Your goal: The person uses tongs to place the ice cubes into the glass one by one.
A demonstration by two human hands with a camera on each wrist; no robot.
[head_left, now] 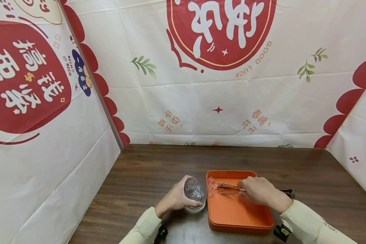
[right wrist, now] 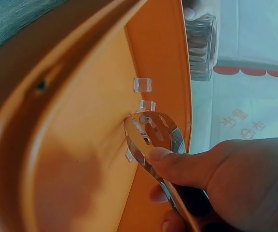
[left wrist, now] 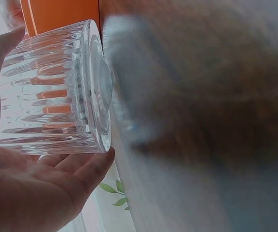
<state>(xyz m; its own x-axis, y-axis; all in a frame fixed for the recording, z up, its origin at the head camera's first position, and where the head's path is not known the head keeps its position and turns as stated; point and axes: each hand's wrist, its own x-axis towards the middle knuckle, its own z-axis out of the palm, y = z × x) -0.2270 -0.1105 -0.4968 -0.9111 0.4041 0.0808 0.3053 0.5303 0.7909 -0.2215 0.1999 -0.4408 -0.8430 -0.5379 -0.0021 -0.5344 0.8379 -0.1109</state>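
**Clear cubes (head_left: 211,180) could be lost between tongs (right wrist: 149,134) and glass (head_left: 196,191)**

A smooth cube could be squeezed out sideways if it is caught only by a corner, since the tongs are held near the left wall of the orange tray (head_left: 231,213), where little room is left for both slotted heads. Neighbouring cubes could be nudged away or pinned against that wall. A cube released too soon could be dropped on the table (head_left: 146,169), and the glass could be knocked if the tongs were swung low over the tray's edge.

The tongs are pinched by the thumb and fingers of the right hand (head_left: 257,189). The cubes lie beyond the fingertips, untouched by them, around the heads along the tray's left side; whether one is gripped between the heads cannot be told. The glass is clasped by the curled fingers of the left hand (head_left: 178,196), just outside that wall; whether its base is supported by the table is unclear.
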